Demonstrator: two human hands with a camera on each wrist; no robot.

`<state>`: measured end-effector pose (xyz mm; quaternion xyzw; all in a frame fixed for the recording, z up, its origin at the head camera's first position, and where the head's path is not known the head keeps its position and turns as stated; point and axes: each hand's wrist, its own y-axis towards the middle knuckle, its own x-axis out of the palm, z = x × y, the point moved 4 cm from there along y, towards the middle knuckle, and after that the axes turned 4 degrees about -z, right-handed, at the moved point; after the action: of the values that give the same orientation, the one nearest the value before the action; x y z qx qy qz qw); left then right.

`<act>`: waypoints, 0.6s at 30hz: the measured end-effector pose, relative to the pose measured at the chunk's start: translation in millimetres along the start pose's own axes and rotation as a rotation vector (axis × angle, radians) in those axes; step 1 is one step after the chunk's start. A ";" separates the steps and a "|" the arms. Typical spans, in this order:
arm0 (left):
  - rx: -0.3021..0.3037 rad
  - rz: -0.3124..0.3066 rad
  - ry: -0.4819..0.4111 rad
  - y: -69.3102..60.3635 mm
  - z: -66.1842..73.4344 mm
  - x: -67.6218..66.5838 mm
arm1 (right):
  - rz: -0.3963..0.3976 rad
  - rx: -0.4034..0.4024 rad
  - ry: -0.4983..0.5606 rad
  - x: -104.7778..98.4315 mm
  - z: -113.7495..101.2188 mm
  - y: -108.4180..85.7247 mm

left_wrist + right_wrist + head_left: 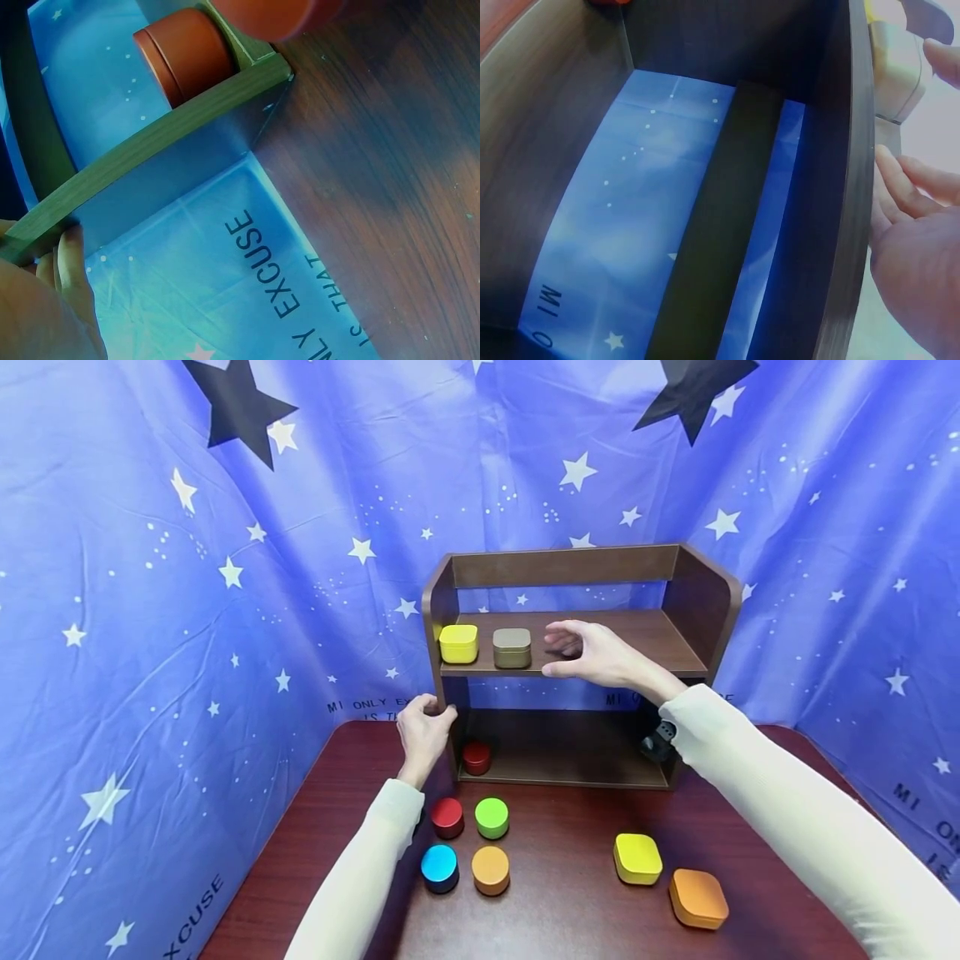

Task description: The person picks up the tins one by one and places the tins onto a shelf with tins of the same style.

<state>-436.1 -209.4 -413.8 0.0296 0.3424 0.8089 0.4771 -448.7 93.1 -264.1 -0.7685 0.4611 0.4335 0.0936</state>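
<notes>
My left hand (423, 735) grips the left side panel of a small dark brown wooden shelf (566, 568); in the left wrist view, fingers (73, 262) lie along the panel's outer face. Over the upper board my right hand (596, 653) is held with thumb and fingers apart and nothing between them. Just left of it stands an olive square tin (512, 648), separated from the hand by a small gap. A yellow square tin (459, 644) sits at the left end of that board. On the lower board, a red round tin (476, 758) stands in the left corner.
On the tabletop before the shelf are red (447, 817), green (492, 817), blue (439, 867) and orange (491, 870) round tins. Further right lie a yellow square tin (637, 858) and an orange square tin (698, 898). A starry blue curtain (300, 568) hangs around the table.
</notes>
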 end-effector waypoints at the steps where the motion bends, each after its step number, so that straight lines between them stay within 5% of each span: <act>1: -0.001 -0.001 0.000 -0.2 0.3 0.3 | 0.007 -0.002 0.000 -1.1 0.4 -3.0; 18: -0.022 0.002 0.007 -2.2 3.8 -0.4 | 0.070 -0.051 -0.032 -9.8 -1.0 -71.1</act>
<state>-432.8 -207.0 -412.1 0.0217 0.3351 0.8133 0.4752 -393.8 138.3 -274.3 -0.7470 0.4749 0.4604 0.0663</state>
